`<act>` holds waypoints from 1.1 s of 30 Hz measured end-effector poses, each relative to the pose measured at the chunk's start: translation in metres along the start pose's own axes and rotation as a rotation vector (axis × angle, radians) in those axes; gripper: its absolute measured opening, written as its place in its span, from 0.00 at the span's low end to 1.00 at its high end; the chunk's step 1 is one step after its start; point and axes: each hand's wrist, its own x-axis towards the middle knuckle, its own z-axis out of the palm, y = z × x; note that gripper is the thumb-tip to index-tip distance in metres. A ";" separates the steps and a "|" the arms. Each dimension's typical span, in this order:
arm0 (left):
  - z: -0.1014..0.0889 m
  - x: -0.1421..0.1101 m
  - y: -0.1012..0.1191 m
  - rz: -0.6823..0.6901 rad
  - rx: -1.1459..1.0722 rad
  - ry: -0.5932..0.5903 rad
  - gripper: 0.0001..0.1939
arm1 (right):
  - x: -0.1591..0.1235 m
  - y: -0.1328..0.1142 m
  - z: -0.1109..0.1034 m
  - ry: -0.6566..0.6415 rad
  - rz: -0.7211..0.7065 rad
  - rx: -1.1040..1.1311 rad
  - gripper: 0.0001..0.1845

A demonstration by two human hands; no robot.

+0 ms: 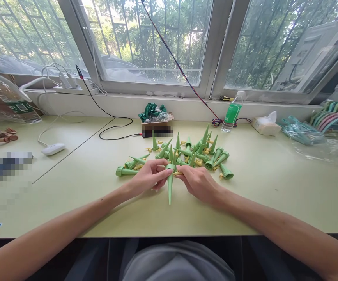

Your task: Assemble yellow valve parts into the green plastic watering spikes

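Note:
My left hand (149,176) is closed around the wide collar of a green plastic watering spike (170,190), whose tip points down toward me. Pinched in my right hand (200,182) is a small yellow valve (178,173), held against the side of the spike's collar. Whether the valve is seated in it, I cannot tell. Just beyond both hands lies a loose pile of similar green spikes (205,138), some standing upright and others on their sides. Small yellow valves (221,176) are scattered among them.
Behind the pile sits a small box (157,123) with green wrapping. A water bottle (232,113) and a tissue box (266,125) stand by the window sill. Coloured hangers (332,117) lie at right; a white mouse-shaped device (53,149) and a black cable (119,137) at left.

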 end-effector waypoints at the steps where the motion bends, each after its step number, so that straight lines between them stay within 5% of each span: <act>1: 0.001 0.000 0.001 0.010 0.008 0.006 0.18 | 0.000 0.000 0.000 -0.013 0.013 0.008 0.16; 20: 0.007 -0.004 0.002 0.223 0.180 0.064 0.16 | -0.001 0.000 -0.001 -0.163 0.137 0.211 0.19; 33: 0.007 -0.001 0.009 0.099 -0.023 0.019 0.17 | 0.002 -0.002 0.000 -0.088 0.239 0.297 0.16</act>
